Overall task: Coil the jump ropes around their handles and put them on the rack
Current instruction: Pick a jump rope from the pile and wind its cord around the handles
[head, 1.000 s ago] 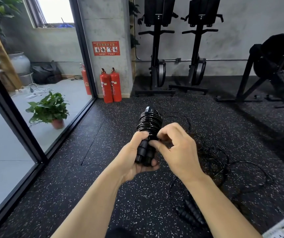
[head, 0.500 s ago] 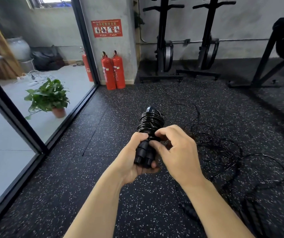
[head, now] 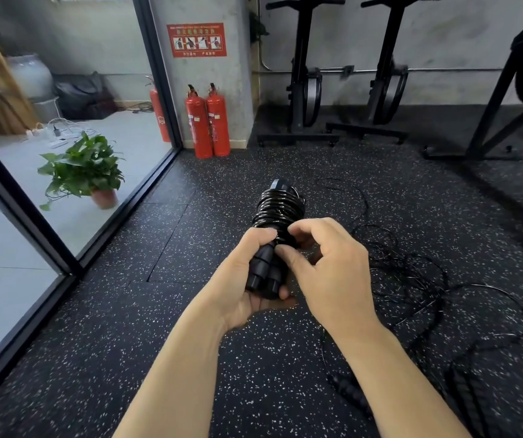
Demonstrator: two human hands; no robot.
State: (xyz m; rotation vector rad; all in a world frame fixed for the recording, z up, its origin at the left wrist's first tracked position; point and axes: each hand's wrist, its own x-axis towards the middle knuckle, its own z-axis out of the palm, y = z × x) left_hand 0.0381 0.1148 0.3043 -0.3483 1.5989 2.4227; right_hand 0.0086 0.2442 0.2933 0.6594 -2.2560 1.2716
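A black jump rope is wound in shiny coils around its two handles, held upright in front of me. My left hand grips the lower ends of both handles. My right hand pinches the rope at the bottom of the coil, thumb and forefinger against it. More black jump ropes lie loose and tangled on the floor to the right, and their ribbed handles lie at the lower right. No rack is in view.
The floor is black speckled rubber. Two red fire extinguishers stand by a concrete pillar. A glass wall with a black frame runs along the left, with a potted plant behind it. Black gym machines stand at the back wall.
The camera has tilted down and the view has shifted. My hands stay on the coiled rope, and my right fingers have shifted slightly at the coil's lower edge.
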